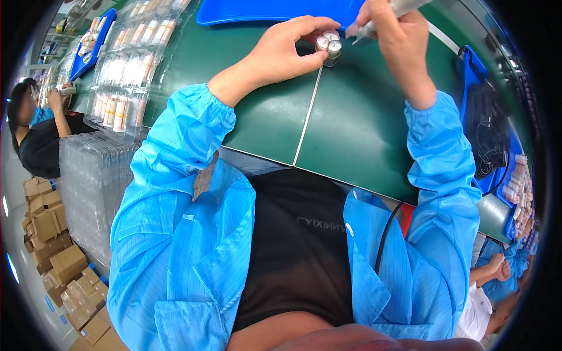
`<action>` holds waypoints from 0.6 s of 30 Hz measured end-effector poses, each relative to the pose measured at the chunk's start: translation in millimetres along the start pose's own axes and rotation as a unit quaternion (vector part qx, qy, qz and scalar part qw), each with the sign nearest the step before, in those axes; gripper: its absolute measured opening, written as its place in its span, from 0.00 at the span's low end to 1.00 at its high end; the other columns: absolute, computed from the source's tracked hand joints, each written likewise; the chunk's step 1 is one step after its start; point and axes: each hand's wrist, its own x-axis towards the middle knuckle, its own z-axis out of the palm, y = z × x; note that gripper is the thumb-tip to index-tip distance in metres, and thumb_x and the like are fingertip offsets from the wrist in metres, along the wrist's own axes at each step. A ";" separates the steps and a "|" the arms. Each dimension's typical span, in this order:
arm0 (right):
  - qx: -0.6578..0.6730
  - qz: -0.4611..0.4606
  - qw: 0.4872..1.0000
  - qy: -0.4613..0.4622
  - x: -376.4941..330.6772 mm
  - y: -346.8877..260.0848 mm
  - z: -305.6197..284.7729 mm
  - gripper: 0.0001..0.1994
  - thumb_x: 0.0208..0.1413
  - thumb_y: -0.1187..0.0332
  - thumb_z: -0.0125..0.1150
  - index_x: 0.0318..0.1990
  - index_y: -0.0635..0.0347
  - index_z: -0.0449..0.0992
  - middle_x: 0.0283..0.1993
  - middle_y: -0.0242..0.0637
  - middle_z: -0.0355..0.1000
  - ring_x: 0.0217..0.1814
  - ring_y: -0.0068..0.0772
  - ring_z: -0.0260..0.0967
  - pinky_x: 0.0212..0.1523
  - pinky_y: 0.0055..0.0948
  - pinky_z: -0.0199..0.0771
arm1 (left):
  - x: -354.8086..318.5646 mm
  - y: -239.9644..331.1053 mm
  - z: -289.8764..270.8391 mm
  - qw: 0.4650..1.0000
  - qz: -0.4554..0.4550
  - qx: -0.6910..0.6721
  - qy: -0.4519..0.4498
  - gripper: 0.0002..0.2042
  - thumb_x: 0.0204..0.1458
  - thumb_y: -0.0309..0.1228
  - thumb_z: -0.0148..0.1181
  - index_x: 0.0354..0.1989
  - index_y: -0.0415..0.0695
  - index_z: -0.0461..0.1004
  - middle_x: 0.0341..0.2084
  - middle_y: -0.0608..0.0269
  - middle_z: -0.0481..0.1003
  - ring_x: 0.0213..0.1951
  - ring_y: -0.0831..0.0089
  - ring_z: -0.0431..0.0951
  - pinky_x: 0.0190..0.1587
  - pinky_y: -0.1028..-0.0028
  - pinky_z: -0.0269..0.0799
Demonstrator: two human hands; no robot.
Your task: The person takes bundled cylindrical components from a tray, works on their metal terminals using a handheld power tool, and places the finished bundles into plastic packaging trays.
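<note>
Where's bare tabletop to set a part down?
Free: glossy green tabletop right of pale straight seam, up to right blue fabric sleeve; smaller patch between seam and left blue sleeve. Crowded: clear plastic trays of pale cylinders, left; blue plastic tray, top edge.

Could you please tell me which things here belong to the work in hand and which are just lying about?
In use:
left hand, holding cylinder bundle
right hand, holding pale tool
green table underneath

Apparently lying about:
cardboard boxes
stacked clear trays
</note>
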 end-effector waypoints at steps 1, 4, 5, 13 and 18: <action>0.000 0.000 1.000 0.000 2.3 -3.5 -3.5 0.14 0.68 0.66 0.58 0.26 0.56 0.73 0.24 0.27 0.74 0.24 0.16 0.67 0.26 0.19 0.65 | -0.3 -2.0 1.0 0.998 -0.019 -0.052 -0.002 0.22 0.51 0.29 0.67 0.57 0.45 0.76 0.46 0.59 0.78 0.44 0.65 0.82 0.50 0.69 0.79; -0.035 -0.039 0.998 0.016 8.0 -9.0 -7.9 0.15 0.68 0.65 0.57 0.26 0.56 0.73 0.24 0.26 0.72 0.24 0.15 0.65 0.27 0.18 0.63 | 0.2 -5.0 3.7 0.996 -0.017 -0.092 0.011 0.25 0.50 0.31 0.68 0.59 0.43 0.75 0.46 0.58 0.78 0.44 0.65 0.82 0.51 0.69 0.79; -0.035 -0.039 0.998 0.017 7.7 -5.6 -8.1 0.15 0.68 0.65 0.57 0.26 0.56 0.73 0.24 0.26 0.72 0.24 0.15 0.65 0.27 0.18 0.63 | 0.7 -5.5 4.2 0.996 0.003 -0.079 0.028 0.26 0.50 0.33 0.71 0.58 0.42 0.74 0.45 0.58 0.78 0.44 0.66 0.82 0.51 0.69 0.79; -0.043 -0.020 0.999 -0.023 2.3 -1.1 -1.9 0.13 0.67 0.67 0.59 0.28 0.58 0.74 0.24 0.28 0.73 0.24 0.17 0.69 0.27 0.20 0.69 | -1.2 8.0 4.6 0.993 -0.120 0.017 -0.006 0.27 0.48 0.40 0.77 0.54 0.42 0.77 0.43 0.58 0.78 0.41 0.68 0.82 0.47 0.70 0.80; -0.073 -0.018 0.996 -0.045 -0.4 4.4 -1.0 0.14 0.67 0.67 0.59 0.27 0.58 0.75 0.23 0.28 0.73 0.24 0.17 0.69 0.26 0.20 0.69 | -0.9 7.3 6.0 0.996 -0.083 -0.006 0.014 0.23 0.50 0.36 0.74 0.54 0.42 0.79 0.44 0.58 0.79 0.41 0.68 0.82 0.47 0.71 0.80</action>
